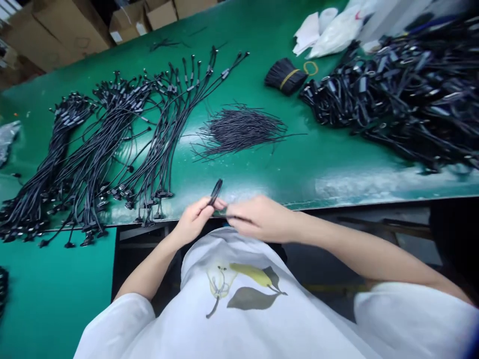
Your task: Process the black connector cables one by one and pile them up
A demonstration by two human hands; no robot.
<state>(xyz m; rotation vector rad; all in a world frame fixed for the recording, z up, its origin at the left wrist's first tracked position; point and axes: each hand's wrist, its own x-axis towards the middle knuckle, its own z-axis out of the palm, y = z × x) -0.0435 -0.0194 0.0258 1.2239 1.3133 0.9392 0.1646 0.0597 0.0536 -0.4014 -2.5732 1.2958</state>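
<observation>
Black cable loop (216, 191) in left grip (194, 219), blurred right grip (260, 218) just beside it

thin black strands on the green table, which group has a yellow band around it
The compact black bundle of strands, right of the flat black pile of loose strands: a yellow band wraps it, while that pile lies spread and unbound.

Two hands (192, 220) (264, 219), one cable coil (216, 191)

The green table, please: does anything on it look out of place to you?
Yes, perhaps: a few thin black strands lie toward the far side of the table, apart from the main heap, so they look stray.
</observation>
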